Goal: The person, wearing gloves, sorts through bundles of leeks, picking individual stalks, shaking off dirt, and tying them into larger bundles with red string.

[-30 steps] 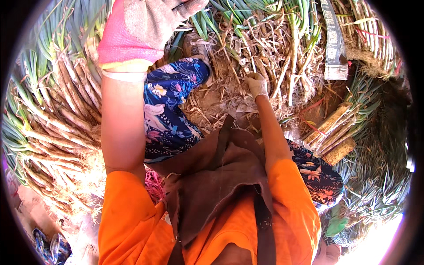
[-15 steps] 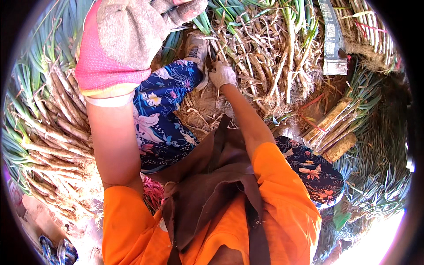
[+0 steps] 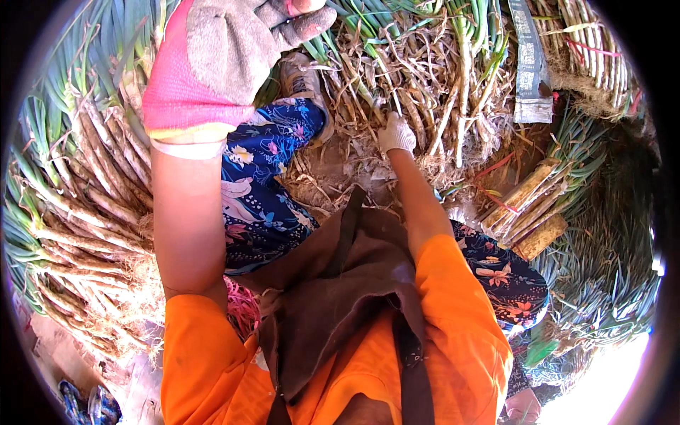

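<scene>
My left hand (image 3: 237, 53), in a pink and grey coated glove, is raised at the upper left, close to the camera. Its visible fingers are apart, one bare fingertip shows, and the top edge cuts off part of the hand. My right hand (image 3: 397, 133), in a whitish glove, reaches into the root end of a heap of long green onions (image 3: 425, 92) with dry, peeling leaves. Its fingers look closed around a pale green onion stalk (image 3: 394, 95) that runs up from them; the fingertips are partly hidden.
Stacked green onions (image 3: 99, 191) lie on the left. At right are a tied bundle (image 3: 524, 205), another bundle (image 3: 595, 49) and a long grey printed strip (image 3: 531, 64). Pink ties (image 3: 243, 308) lie beside my brown apron (image 3: 340, 283). My shoe (image 3: 304, 81) stands by the heap.
My right hand has moved right, from beside the shoe to the onion roots. My left hand has shifted slightly right, its fingers showing more.
</scene>
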{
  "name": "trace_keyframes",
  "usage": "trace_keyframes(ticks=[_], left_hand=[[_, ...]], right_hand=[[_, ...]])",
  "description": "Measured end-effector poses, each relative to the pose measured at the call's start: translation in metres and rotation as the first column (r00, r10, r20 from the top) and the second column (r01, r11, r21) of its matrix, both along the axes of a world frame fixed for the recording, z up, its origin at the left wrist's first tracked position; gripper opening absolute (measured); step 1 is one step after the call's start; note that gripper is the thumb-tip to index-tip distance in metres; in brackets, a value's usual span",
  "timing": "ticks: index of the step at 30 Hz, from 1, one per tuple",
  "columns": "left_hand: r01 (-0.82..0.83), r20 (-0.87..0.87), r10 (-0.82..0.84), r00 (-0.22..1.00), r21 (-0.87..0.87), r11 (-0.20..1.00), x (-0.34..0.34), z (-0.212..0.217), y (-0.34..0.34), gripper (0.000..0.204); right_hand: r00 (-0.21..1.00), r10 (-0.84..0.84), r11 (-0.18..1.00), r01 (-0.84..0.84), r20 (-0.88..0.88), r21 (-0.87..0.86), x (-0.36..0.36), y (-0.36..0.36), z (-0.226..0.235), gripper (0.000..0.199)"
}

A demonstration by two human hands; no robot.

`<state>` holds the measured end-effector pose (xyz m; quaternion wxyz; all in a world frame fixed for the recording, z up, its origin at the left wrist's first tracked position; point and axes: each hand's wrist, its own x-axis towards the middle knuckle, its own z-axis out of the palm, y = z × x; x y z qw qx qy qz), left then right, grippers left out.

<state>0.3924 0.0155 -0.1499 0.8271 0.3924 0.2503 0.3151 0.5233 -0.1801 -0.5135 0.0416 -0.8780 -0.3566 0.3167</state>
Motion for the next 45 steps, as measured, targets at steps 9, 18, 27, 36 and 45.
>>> trace_keyframes(ticks=[9, 18, 27, 36, 45], left_hand=[[0.118, -0.067, -0.117, 0.991, 0.012, 0.993, 0.004, -0.028, 0.001, 0.027], [0.356, -0.58, -0.398, 0.711, -0.191, 0.915, 0.032, -0.124, -0.105, 0.033], [0.245, -0.319, -0.275, 0.907, -0.133, 0.96, 0.019, -0.091, -0.109, 0.03], [0.143, -0.348, -0.104, 0.932, 0.085, 0.986, 0.028, -0.071, -0.111, 0.021], [-0.004, -0.57, -0.201, 0.797, -0.337, 0.942, 0.029, -0.133, -0.089, 0.039]], right_hand=[[0.727, -0.09, 0.972, 0.214, -0.68, 0.101, 0.052, 0.011, 0.064, 0.046], [0.525, 0.114, 0.78, 0.479, -0.844, 0.403, 0.075, 0.019, 0.187, 0.036], [0.456, -0.057, 0.475, 0.795, -0.888, 0.378, 0.071, 0.021, 0.154, 0.034], [0.988, -0.094, 0.982, 0.072, 0.12, 0.177, 0.038, -0.043, 0.015, 0.042], [0.703, -0.229, 0.89, 0.432, -0.673, 0.148, 0.057, -0.028, 0.025, 0.057]])
